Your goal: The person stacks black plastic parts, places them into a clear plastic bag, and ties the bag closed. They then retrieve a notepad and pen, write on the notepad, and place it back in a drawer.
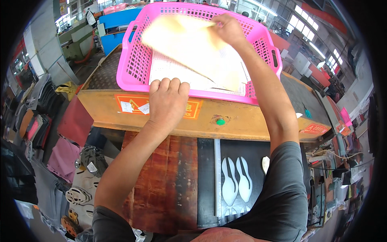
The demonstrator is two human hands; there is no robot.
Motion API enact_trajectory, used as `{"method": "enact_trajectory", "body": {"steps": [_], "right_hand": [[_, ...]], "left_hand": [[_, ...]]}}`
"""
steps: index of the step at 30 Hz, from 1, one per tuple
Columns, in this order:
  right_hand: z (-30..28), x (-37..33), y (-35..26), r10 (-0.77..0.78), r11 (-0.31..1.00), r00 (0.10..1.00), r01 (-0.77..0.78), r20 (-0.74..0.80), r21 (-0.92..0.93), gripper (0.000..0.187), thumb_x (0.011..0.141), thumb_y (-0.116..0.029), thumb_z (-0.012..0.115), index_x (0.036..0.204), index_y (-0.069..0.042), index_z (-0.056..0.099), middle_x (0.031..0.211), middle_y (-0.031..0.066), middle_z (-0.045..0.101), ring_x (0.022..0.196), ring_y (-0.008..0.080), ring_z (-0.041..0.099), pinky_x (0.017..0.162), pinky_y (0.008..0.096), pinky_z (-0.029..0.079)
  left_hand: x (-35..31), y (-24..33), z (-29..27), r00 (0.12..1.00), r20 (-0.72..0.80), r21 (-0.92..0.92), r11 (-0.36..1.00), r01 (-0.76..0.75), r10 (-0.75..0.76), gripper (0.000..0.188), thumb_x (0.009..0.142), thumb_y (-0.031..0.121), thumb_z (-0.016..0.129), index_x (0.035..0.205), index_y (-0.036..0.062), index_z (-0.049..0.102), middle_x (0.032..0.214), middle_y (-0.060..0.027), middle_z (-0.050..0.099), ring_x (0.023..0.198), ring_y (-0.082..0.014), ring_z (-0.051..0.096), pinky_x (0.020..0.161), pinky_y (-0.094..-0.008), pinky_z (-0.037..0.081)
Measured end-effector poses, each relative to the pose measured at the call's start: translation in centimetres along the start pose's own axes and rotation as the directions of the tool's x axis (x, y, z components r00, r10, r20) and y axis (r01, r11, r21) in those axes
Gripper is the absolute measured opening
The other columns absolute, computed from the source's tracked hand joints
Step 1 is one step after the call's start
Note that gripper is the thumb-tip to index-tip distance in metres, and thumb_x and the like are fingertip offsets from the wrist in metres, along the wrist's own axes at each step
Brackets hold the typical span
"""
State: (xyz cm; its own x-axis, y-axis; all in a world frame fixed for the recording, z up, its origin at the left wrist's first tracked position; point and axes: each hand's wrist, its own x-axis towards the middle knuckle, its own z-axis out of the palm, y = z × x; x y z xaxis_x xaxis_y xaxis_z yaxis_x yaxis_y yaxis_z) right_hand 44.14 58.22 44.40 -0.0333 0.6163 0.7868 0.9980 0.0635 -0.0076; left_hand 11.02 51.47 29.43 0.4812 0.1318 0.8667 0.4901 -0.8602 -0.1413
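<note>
Orange desk (246,128) carries a pink basket (225,94), its rim clasped by left fingers (174,84), while right fingers (222,20) pinch a yellow sheet (189,40), apparently mid-transfer, next needing steady guidance.

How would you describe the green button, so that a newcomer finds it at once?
Find the pink basket above the yellow beam. On that beam, right of the large orange label, is a small round button; its green colour sets it apart from both.
</note>
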Motion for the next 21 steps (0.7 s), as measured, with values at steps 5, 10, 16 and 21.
{"method": "enact_trajectory", "body": {"steps": [5,10,16,21], "right_hand": [[-6.6,0.9,0.4,0.468,0.847,0.862,-0.375,-0.195,0.376,0.044,0.095,-0.036,0.075,0.119,0.001,0.072,0.106,0.0116,0.077,0.095,0.0177,0.072,0.087,0.0341,0.057],[-9.4,-1.6,-0.2,0.456,0.832,0.861,-0.322,-0.225,0.451,0.043,0.099,-0.032,0.073,0.122,0.003,0.067,0.103,0.0093,0.076,0.090,0.0139,0.070,0.083,0.0320,0.057],[-10.3,-3.9,-2.3,0.411,0.858,0.888,-0.301,-0.206,0.415,0.031,0.105,-0.022,0.069,0.123,0.002,0.066,0.103,0.0059,0.076,0.089,0.0113,0.069,0.080,0.0315,0.057],[-9.7,-6.4,-4.9,0.157,0.742,0.971,-0.237,0.182,0.627,0.020,0.106,-0.017,0.067,0.121,-0.005,0.071,0.103,0.0076,0.077,0.094,0.0124,0.071,0.083,0.0314,0.058]], "left_hand": [[0.1,-0.1,-0.1,0.999,0.042,0.000,1.000,0.008,-0.008,0.010,0.080,0.010,0.070,0.087,0.0124,0.063,0.085,-0.0044,0.060,0.088,-0.0248,0.058,0.084,-0.0426,0.042],[0.6,-0.2,-0.1,1.000,0.013,0.003,1.000,0.001,-0.001,0.013,0.080,0.013,0.074,0.088,0.0121,0.064,0.087,-0.0048,0.061,0.089,-0.0253,0.060,0.085,-0.0430,0.042],[0.5,-0.1,-0.2,0.999,0.042,-0.002,1.000,0.009,-0.008,0.018,0.081,0.018,0.080,0.091,0.0121,0.066,0.089,-0.0052,0.062,0.091,-0.0261,0.060,0.085,-0.0431,0.043],[0.5,-0.1,-0.4,0.998,0.059,0.007,1.000,0.004,-0.004,0.019,0.081,0.019,0.081,0.092,0.0121,0.067,0.089,-0.0052,0.062,0.092,-0.0263,0.061,0.085,-0.0431,0.043]]}}
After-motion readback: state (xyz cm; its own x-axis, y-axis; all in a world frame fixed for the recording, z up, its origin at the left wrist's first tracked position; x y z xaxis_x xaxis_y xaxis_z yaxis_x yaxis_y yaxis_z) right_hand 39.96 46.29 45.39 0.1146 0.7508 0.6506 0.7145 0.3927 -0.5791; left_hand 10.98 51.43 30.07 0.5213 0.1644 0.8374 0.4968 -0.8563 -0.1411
